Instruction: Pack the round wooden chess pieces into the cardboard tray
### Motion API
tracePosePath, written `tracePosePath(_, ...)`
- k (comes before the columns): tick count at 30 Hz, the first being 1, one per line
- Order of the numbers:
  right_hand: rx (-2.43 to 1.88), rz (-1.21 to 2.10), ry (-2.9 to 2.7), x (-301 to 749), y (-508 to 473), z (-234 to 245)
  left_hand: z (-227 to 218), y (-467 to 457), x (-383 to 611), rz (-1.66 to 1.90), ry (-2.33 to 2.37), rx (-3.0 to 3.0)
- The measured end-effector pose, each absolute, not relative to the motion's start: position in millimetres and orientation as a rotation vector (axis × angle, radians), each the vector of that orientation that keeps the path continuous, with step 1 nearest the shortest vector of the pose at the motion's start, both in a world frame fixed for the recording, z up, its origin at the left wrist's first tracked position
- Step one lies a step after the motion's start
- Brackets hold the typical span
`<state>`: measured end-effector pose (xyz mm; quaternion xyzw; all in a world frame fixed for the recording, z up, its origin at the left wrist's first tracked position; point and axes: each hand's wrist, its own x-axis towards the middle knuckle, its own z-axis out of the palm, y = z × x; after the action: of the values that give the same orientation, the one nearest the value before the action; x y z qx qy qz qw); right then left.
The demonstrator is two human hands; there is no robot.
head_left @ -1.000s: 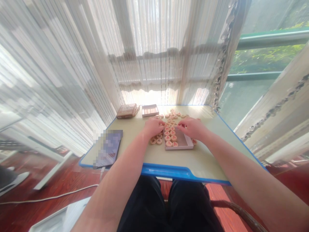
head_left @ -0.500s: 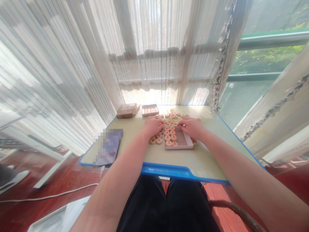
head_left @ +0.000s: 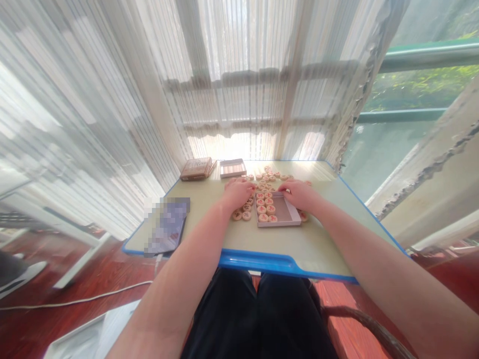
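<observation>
A shallow open box [head_left: 288, 214] lies on the table with two columns of round Chinese chess pieces [head_left: 271, 210] with red characters in its left part. My right hand [head_left: 299, 193] is closed at the box's far right corner, fingers on its rim. Beside the far left corner, my left hand [head_left: 238, 192] has its fingers curled together; what they hold, if anything, is hidden. Just below it lie pieces with dark characters [head_left: 246, 215]. More loose pieces [head_left: 268, 175] are scattered beyond both hands, and one red-marked piece [head_left: 304, 216] sits against the box's right side.
An empty box lid or tray [head_left: 232, 168] stands at the back, next to a brown folded case [head_left: 196, 168]. On the left a partly pixelated tablet [head_left: 170, 224] has a white cable [head_left: 112, 291] running off the table. A blue rim [head_left: 258, 260] edges the table [head_left: 202, 199]; curtains hang behind.
The box, with its pieces, has shifted slightly to the right along with my right hand. My left hand stays almost in place. The view has also moved a little.
</observation>
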<state>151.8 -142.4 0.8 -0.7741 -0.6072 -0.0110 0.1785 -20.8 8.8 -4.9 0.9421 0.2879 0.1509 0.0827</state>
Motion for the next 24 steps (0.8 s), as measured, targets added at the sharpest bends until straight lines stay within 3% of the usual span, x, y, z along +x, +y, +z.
tracePosePath(24, -2.22, -0.084, -1.659, 155.8, -140.8, -0.1, 0.2, 8.8, -20.8, 0.458, 0.946, 2.74)
